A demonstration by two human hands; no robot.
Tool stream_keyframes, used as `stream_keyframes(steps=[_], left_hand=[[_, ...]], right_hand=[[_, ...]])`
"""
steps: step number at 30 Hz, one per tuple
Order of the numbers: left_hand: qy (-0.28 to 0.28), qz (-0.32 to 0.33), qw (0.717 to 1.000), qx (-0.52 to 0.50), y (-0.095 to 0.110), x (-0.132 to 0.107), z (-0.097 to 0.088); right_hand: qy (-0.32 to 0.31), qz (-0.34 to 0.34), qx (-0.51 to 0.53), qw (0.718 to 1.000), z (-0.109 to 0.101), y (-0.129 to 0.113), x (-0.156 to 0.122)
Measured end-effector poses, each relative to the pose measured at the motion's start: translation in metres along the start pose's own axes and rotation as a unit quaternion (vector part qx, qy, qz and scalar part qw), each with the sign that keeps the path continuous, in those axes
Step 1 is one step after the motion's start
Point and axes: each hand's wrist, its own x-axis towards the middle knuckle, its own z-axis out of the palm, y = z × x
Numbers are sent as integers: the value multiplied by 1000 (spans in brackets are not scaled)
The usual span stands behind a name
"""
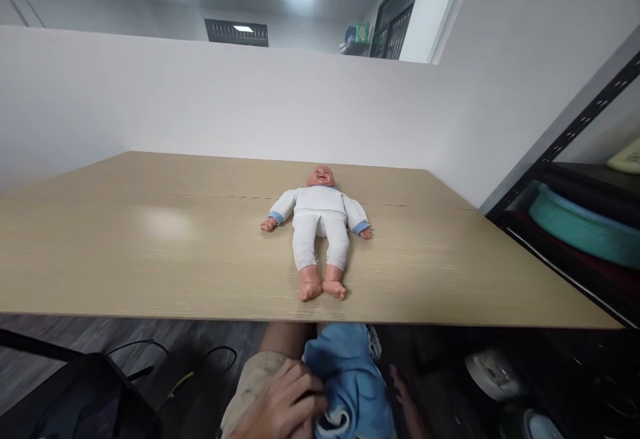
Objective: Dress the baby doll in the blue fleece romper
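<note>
A baby doll (320,225) in a white suit with blue cuffs lies on its back on the wooden table (150,252), feet toward me. Below the table's front edge, on my lap, lies a bundle of blue cloth (350,375) with a white trim. My left hand (283,402) rests on the cloth with fingers curled round its edge. My right hand (405,402) sits in shadow to the right of the cloth, fingers stretched out and touching its side. Both hands are well short of the doll.
A white partition wall (200,99) stands behind the table. A black metal shelf (590,179) at right holds a teal round container (580,225). Under the table lie dark bags (80,399), cables and white items (493,372).
</note>
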Motion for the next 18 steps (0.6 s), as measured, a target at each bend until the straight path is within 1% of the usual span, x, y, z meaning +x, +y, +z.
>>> stream_keyframes(steps=[1,3,4,5,7,8,9,11,13,14,15,16,17,18], left_hand=[[-35,-23,999,3,4,2,12],[-40,-92,995,-3,9,12,29],[-45,-128,991,-11,10,17,37],[-63,-155,986,-18,10,21,44],[-107,-176,978,-21,5,25,58],[-123,-177,976,-19,0,24,65],[-134,-174,975,-19,-5,23,71],[-139,-168,976,-28,-14,17,78],[-152,-160,975,-33,-17,11,73],[-163,-154,974,-32,-14,10,65],[-173,-143,974,-31,-7,10,53],[-183,-128,974,-34,3,11,37],[-180,-109,976,-48,17,13,18],[-167,-78,980,-79,33,17,-4]], right_hand=[[-42,19,22,999,4,-2,2],[-91,40,51,994,13,-10,4],[-110,60,71,990,17,-14,5],[-135,89,97,982,22,-18,6],[-179,146,147,962,29,-21,9],[-185,166,163,955,31,-21,11],[-173,175,169,954,33,-19,13],[-107,178,160,965,32,-12,18],[-29,168,138,976,27,-9,20],[-3,156,127,980,24,-11,20],[7,138,118,983,20,-17,17],[-3,112,107,988,17,-28,14],[-30,82,99,991,12,-43,9],[-75,37,76,994,8,-62,5]])
